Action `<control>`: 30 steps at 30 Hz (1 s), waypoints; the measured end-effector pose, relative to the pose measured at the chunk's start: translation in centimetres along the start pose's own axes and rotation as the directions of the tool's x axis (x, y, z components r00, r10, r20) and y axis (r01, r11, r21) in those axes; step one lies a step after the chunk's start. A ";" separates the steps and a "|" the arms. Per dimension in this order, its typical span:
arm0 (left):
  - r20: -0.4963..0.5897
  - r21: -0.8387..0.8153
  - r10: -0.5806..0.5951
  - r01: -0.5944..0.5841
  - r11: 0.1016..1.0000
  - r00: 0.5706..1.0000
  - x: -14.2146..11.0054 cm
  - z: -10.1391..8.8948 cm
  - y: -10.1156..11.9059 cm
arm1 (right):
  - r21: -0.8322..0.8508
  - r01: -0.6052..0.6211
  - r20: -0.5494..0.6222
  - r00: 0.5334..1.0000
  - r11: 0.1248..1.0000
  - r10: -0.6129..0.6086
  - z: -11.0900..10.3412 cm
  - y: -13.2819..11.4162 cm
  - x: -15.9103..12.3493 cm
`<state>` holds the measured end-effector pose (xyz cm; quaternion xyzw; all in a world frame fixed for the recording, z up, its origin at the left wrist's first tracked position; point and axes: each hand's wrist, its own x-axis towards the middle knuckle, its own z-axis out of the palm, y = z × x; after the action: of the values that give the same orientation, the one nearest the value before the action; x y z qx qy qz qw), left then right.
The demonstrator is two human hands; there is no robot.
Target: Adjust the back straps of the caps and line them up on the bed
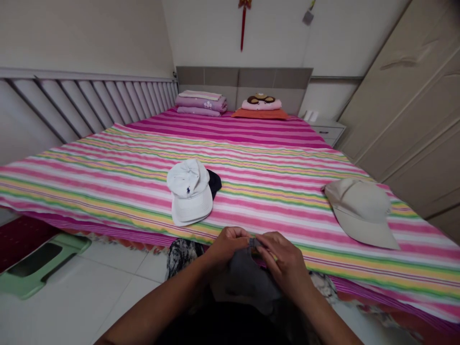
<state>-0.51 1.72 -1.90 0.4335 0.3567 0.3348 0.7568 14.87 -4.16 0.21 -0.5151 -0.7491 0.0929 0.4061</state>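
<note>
On my feed from the head camera, the person's left hand (226, 244) and right hand (283, 261) meet low in the frame, just above the edge of a bed. Between them is a dark grey cloth baseball cap (247, 280), held up over the person's lap with its back strap (255, 242) uppermost. The left fingers (239, 235) are closed in a pinch at the strap, and the right fingers (268, 244) curl in on it from the other side. I can't make out the buckle or any marking there.

Ahead on the pink, yellow and green striped bedsheet (273, 211), a white cotton cap (189, 191) lies on its side. I can see a small navy embroidered polo-rider emblem (188, 190) on its front panel, the only mark I can pick out. It overlaps a navy cap (214, 183) tucked behind it. A beige cap (359, 211) rests apart, near the bed's right edge, its brim pointing toward me.
</note>
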 end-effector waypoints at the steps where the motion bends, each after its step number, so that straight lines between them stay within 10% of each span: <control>1: -0.012 0.008 0.000 0.000 1.000 1.000 0.0 0.0 0.0 | -0.126 0.096 0.023 0.995 0.987 -0.094 -0.1 0.0 0.0; 4: -0.042 0.020 -0.002 0.003 1.000 0.999 -0.2 0.1 0.2 | -0.292 0.156 0.026 0.988 0.943 -0.155 -0.1 0.1 -0.1; 8: -0.025 -0.009 0.007 -0.007 1.000 1.000 -0.5 0.3 0.3 | 0.097 -0.257 -0.010 0.966 0.962 0.259 0.4 0.5 0.0; 14: -0.010 -0.124 0.028 -0.029 0.992 1.000 -0.6 -0.3 1.1 | 0.628 -0.601 0.396 0.794 0.494 0.462 0.7 1.0 0.2; 21: -0.067 -0.053 0.176 -0.180 0.982 0.982 -1.5 -0.6 5.3 | 0.876 -0.466 0.289 0.719 0.129 0.632 0.6 0.2 1.7; 25: -0.211 -0.089 0.366 -0.391 0.916 0.906 -2.2 -0.4 8.6 | 0.923 -0.384 0.271 0.642 -0.006 0.717 0.7 0.0 3.2; 30: -0.327 0.078 0.580 -0.591 0.803 0.746 -2.0 -2.0 14.0 | 0.861 -0.507 0.360 0.676 0.051 0.643 0.1 1.5 2.8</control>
<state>-5.92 6.52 10.38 0.4482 0.3209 0.6290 0.5482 15.43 -1.09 0.74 -0.4473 -0.2592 0.6188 0.5914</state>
